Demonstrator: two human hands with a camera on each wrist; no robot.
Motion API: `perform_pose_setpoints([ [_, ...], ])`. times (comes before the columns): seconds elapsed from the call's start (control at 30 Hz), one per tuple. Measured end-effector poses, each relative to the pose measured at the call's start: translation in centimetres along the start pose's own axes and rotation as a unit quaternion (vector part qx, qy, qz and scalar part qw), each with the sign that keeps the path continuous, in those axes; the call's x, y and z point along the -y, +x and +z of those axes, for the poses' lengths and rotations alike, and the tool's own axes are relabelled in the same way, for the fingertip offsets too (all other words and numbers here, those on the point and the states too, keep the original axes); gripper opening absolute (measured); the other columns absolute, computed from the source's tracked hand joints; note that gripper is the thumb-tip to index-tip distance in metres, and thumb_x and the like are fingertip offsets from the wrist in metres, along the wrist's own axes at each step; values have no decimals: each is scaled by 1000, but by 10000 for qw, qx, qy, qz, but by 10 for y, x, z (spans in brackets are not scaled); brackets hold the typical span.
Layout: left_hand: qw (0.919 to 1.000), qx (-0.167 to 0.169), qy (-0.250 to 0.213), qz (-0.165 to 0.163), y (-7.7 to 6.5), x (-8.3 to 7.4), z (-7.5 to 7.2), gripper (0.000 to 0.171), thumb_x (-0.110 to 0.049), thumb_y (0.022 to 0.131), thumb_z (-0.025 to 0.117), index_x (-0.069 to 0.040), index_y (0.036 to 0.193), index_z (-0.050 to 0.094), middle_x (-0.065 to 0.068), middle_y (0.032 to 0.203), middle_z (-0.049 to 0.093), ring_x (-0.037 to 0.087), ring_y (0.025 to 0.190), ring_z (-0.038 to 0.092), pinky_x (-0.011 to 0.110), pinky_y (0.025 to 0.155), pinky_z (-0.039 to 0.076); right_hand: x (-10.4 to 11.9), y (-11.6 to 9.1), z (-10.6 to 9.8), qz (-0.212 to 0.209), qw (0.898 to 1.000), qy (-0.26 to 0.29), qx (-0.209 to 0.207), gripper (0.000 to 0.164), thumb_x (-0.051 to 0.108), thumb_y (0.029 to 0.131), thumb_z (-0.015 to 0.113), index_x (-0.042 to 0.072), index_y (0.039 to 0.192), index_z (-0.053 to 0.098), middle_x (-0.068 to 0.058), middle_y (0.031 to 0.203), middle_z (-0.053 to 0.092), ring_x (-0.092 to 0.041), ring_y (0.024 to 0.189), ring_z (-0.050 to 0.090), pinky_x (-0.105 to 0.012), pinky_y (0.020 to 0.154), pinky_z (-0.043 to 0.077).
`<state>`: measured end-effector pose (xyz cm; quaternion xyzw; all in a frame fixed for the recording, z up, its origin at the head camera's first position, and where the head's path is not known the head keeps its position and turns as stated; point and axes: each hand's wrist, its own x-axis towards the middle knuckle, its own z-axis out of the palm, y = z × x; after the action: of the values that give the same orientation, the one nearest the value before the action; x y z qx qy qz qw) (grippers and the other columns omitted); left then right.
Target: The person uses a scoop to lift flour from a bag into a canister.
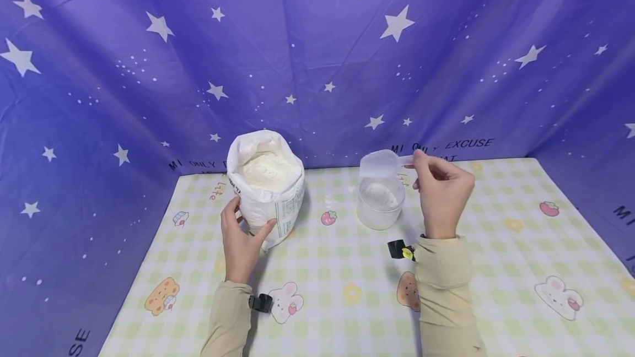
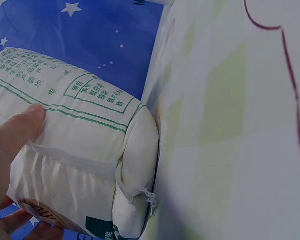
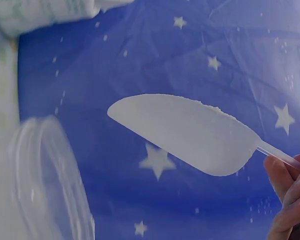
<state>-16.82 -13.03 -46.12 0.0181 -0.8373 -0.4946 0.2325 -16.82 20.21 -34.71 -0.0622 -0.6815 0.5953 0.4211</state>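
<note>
A white cloth-like bag of flour (image 1: 285, 205) stands at the left of the table, its top open and full of white powder. My left hand (image 1: 240, 247) grips its near side, the thumb on the printed label and the fingers around the other side, as the left wrist view confirms. My right hand (image 1: 443, 197) pinches the handle of a translucent plastic scoop (image 3: 185, 137) and holds it tilted above a clear plastic jar (image 1: 379, 218). White powder lies in the jar, and a little clings to the scoop's edge.
A light green checked cloth (image 1: 337, 258) with printed cartoon figures covers the table. Behind it hangs a purple-blue curtain (image 1: 317, 43) with white stars, which meets the table's back edge close behind the bag. Faint white specks lie between bag and jar.
</note>
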Motion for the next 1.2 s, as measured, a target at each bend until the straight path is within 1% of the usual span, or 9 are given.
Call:
perform_pose_setpoints([
  [0.27,10000,33,31,-36,-1,-1,-1,90,-25,75,89,-8,146,36,13,142,42,28,132,41,43,109,43,12,-6,36,89,9978,504,418,26,24,90,74,-1,84,79,9,70,73,-8,41,50,-17,37,40],
  [0.37,10000,48,33,-51,-2,-1,-1,91,-25,75,89,-8,146,35,14,142,41,28,132,41,44,110,43,14,-10,49,117,9960,662,583,26,24,90,74,-1,84,78,3,71,74,-9,41,50,-17,35,39],
  [0.47,10000,47,32,-34,-2,-1,-1,91,-25,75,89,-8,146,35,14,142,41,28,132,41,43,110,43,15,-15,61,126,9943,781,716,26,24,90,74,-1,84,79,-2,71,75,-10,41,50,-18,37,42],
  [0.57,10000,35,32,-20,-1,-2,0,91,-25,74,89,-8,146,36,14,142,42,28,132,42,42,110,43,14,-20,74,220,9923,895,833,26,25,90,74,0,84,79,-4,71,75,-10,41,50,-18,39,42],
  [0.7,10000,14,34,-21,-1,-2,0,91,-25,74,89,-7,146,36,14,141,42,28,131,42,41,110,43,13,-25,89,443,9892,1025,946,24,22,91,74,0,85,79,-11,72,74,-9,40,49,-18,37,37],
  [0.87,10000,14,13,-16,-1,-1,0,90,-24,75,89,-7,146,36,14,141,42,28,131,42,40,109,44,11,-34,105,480,9889,961,1030,23,22,91,73,0,86,79,-23,75,72,-10,39,48,-19,39,36],
  [0.93,10000,16,6,-14,-1,-1,0,90,-25,75,88,-7,146,36,14,141,42,28,131,42,40,109,44,11,-37,111,454,9899,889,1009,23,21,91,74,0,86,79,-22,76,73,-10,38,48,-19,39,38],
  [1.07,10000,11,4,-20,0,0,1,90,-25,75,88,-8,146,36,14,141,42,27,131,42,40,109,44,12,-43,122,347,9927,701,921,22,21,91,74,1,84,80,-15,76,74,-9,36,48,-18,40,41],
  [1.2,10000,-17,-10,-31,0,0,0,90,-24,74,89,-8,146,37,13,141,42,27,131,42,39,109,44,11,-49,133,170,9948,440,899,23,24,91,73,4,85,80,-11,72,74,-8,35,50,-19,37,40],
])
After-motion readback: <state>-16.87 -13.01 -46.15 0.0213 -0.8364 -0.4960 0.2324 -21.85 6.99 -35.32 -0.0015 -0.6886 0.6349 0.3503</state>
